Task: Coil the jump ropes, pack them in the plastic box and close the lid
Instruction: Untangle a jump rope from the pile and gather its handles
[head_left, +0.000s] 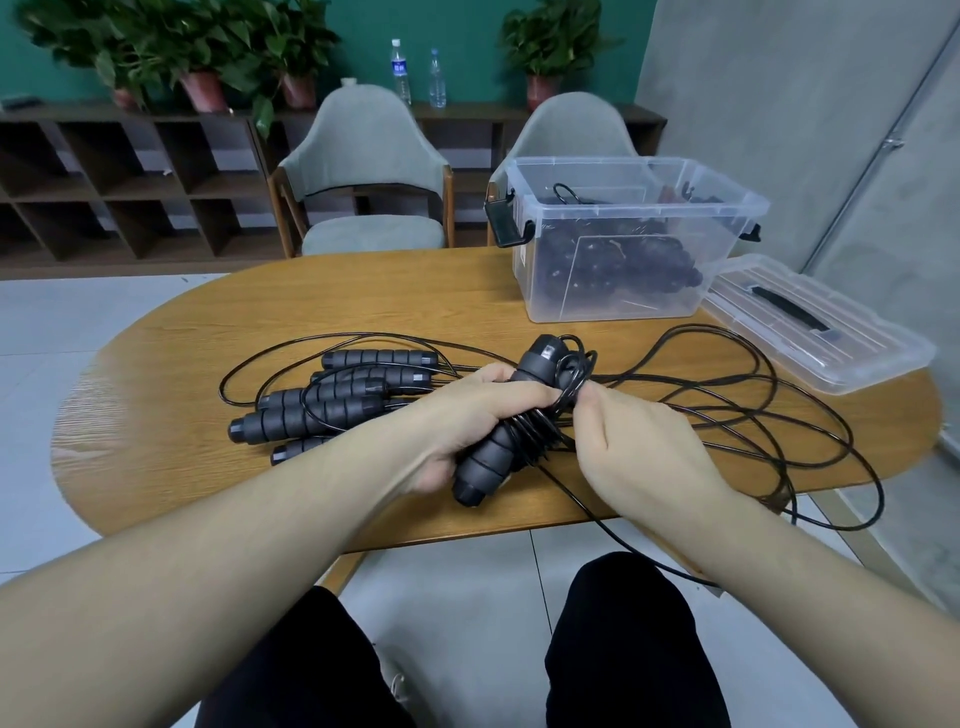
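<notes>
Two handles (511, 415) are gripped together by the left hand (470, 415) near the table's (182, 332) front edge, their long axis slanting from front-left to back-right. The cord (569, 387) is pinched by the right hand (631, 441).

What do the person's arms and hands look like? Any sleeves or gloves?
No sleeves or gloves show. Both forearms are bare up to the picture's edge, and the left hand and right hand wear no rings, watch or bands that can be seen.
</notes>
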